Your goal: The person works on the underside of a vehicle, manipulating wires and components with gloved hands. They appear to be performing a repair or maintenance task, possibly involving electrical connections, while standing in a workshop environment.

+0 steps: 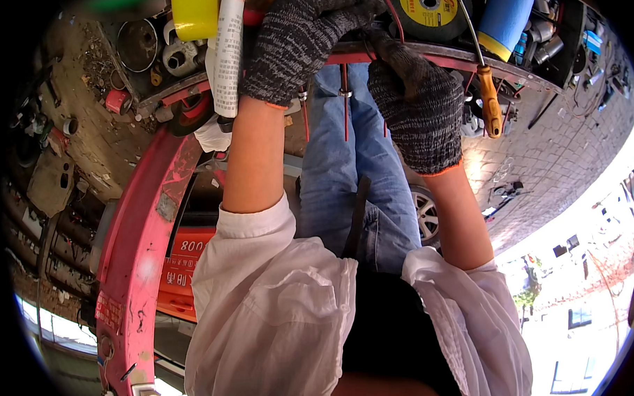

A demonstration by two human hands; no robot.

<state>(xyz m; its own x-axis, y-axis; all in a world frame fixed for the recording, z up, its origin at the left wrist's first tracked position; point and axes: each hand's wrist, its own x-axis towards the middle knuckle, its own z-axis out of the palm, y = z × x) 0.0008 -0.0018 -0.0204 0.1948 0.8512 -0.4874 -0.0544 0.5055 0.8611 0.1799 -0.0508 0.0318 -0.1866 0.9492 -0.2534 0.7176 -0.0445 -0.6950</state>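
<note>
Both of my hands wear dark grey knitted gloves and meet at the near edge of a cluttered workbench with a red rim (441, 56). My left hand (298, 40) has its fingers curled toward the middle; what lies in them is hidden. Beside it my right hand (421, 104) is closed, its thumb and fingertips pressed close to the left fingers; anything it grips is too small to make out. Right behind the hands lies a dark grinding disc (430, 10) with a yellow label. A screwdriver (489, 99) with an orange-brown handle hangs over the rim right of my right hand.
Left of my left hand are a rolled printed paper (229, 55) and a yellow cylinder (194, 12). A blue cylinder (505, 23) and metal parts (548, 49) lie right. Thin red rods (345, 105) hang below the rim. A red metal beam (137, 240) stands left.
</note>
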